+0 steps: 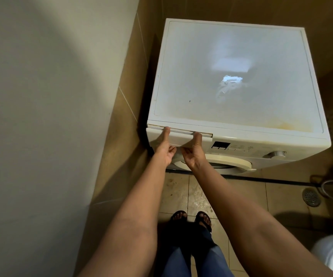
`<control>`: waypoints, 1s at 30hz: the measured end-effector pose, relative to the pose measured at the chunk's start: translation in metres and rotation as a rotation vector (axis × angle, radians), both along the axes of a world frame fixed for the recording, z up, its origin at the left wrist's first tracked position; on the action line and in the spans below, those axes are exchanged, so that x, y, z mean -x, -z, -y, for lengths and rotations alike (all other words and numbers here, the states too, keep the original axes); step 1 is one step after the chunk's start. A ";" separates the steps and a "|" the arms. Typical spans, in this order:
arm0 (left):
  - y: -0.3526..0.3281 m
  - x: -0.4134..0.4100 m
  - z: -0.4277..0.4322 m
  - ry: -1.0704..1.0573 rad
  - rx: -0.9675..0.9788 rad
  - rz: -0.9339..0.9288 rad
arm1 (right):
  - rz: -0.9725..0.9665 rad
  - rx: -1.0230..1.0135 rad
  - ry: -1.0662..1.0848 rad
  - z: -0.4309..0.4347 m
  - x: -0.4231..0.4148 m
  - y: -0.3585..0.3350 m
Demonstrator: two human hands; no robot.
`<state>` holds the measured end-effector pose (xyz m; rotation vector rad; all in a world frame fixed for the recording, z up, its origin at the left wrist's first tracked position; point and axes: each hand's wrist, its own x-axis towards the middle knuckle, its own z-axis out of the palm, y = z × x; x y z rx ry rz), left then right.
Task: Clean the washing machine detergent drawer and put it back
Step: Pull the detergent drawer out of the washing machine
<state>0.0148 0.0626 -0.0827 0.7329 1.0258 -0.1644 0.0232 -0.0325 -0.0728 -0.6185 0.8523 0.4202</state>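
- drawer (181, 139) is sitting in its slot at the top left of the washer (237, 76) front, its face lying almost flush with the panel; a thin gap is showing along its upper edge.
- left hand (166, 149) and right hand (194, 153) are both gripping the drawer face: thumbs (166, 132) are pressing on its top edge, and the other fingers are curling under its lower lip, the two hands nearly touching there.
- the face is running left to right, just left of the display (220, 145); the thumbs are standing apart on either side of its middle, leaving bare front between them.
- the slide axis is running front to back, toward the person, so the drawer is lying straight ahead of both hands, neither hand nearer than the other.
- judgement: the coming move is turning on that axis, calling for an even, level pull or push from both hands so the drawer is not skewing in its slot.
- whether this grip belongs to taking the drawer out or to seating it cannot be told.
- door (231, 162) is lying just below the hands.
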 end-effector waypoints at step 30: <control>-0.004 0.098 0.008 0.011 0.011 -0.017 | -0.026 -0.001 -0.017 0.018 0.089 -0.011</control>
